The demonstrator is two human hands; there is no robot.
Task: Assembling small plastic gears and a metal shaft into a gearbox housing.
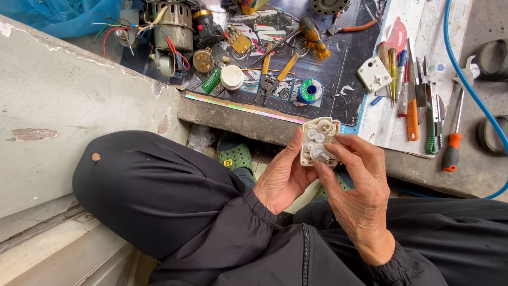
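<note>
Seated by a concrete ledge (248, 123), dark trousers (153, 185) filling the lower frame. Dark printed mat (344, 63) on the ledge, littered with parts: grey motor (172, 26) with loose wires at far left, pliers (267, 79) mid-mat, row of screwdrivers (407, 90) on the right, orange-handled screwdriver (451, 143) further right, blue solder spool (310, 91), white square cover (374, 74), white round cap (232, 77). Blue hose (468, 79) curving along the right edge. Left hand (283, 177) cradling the white gearbox (319, 142) from its left side, thumb up along the edge, fingers closed around the back. Right hand (360, 185) pinching at the lower gears, index and thumb fingers closed on a small white gear. Gearbox held above the lap, just in front of the ledge, open face up toward the camera, long axis running near-to-far, slightly tilted right at the top, small brass-coloured gear at the far end.
</note>
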